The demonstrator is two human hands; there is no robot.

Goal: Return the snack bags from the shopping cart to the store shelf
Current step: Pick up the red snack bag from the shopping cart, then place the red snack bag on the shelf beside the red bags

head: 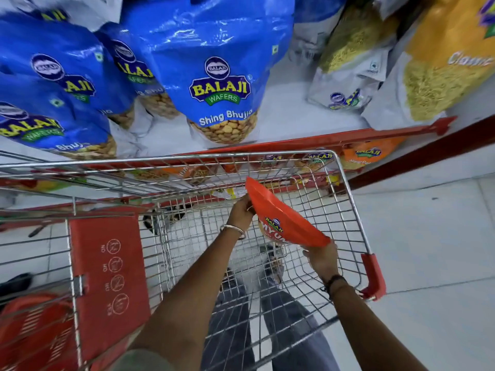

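Bright even light, glare on blue bags [214, 49], edges warped and blurred.

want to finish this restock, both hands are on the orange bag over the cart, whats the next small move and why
Probably lift the orange bag up and forward over the cart's front rim. The left hand and right hand already hold it above the basket, and orange bags sit on the lower shelf beyond.
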